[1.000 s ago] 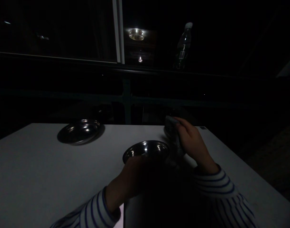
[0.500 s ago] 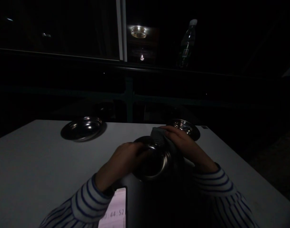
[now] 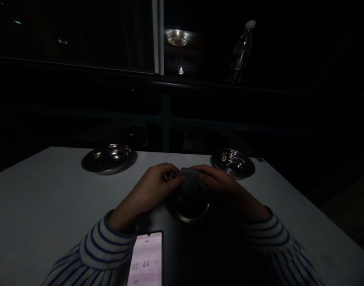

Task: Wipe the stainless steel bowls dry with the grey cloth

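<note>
The scene is very dark. My left hand [image 3: 150, 190] grips the far left rim of a small steel bowl [image 3: 190, 206], which is tipped toward me in the middle of the white table [image 3: 45, 206]. My right hand [image 3: 222, 186] presses a grey cloth [image 3: 190, 178] against the bowl's far rim, fingers closed on the cloth. Both sleeves are white with blue stripes.
A steel plate [image 3: 108, 158] lies at the back left of the table and another steel plate [image 3: 233, 162] at the back right. A lit phone [image 3: 147, 262] showing a timer lies near the front edge. Behind, a plastic bottle [image 3: 241, 51] stands on a dark ledge.
My left hand lifted and tilted the bowl toward me. My right hand brought the cloth from the right onto the bowl's rim, uncovering the back right plate. The phone has come into view.
</note>
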A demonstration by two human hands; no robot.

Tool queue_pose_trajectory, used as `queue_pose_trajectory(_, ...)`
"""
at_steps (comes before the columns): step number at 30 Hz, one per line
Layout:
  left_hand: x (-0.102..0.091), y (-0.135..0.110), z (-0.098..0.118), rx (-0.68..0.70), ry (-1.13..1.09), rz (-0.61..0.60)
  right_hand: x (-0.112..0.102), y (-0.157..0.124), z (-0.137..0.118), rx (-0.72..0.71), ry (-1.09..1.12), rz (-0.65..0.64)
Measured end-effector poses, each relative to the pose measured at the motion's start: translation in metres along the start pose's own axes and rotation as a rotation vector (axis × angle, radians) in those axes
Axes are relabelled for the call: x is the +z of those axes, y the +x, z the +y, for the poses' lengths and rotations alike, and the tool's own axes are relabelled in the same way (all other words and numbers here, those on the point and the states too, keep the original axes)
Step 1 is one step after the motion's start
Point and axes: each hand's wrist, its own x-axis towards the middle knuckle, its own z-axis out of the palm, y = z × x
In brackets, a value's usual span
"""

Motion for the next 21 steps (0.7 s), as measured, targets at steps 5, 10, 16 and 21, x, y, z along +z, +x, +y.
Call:
queue_pose_trajectory(5,-0.002,0.002,0.004,-0.112,-0.209,0.126,-0.003,-0.001,0.001,0.011,-0.028,-0.031)
queue_pose_trajectory(10,-0.003,0.003,0.005,-0.208,-0.387,0.2,-0.001,0.0,0.005,-0.004,-0.167,0.016)
queue_pose_trajectory(16,-0.003,0.005,0.002,-0.233,-0.508,0.262,0.004,-0.001,0.003,-0.027,-0.149,0.129)
queue_pose_trajectory(21,0.003,0.004,0.006,-0.278,-0.522,0.272,0.009,-0.004,-0.005,-0.128,-0.203,0.037)
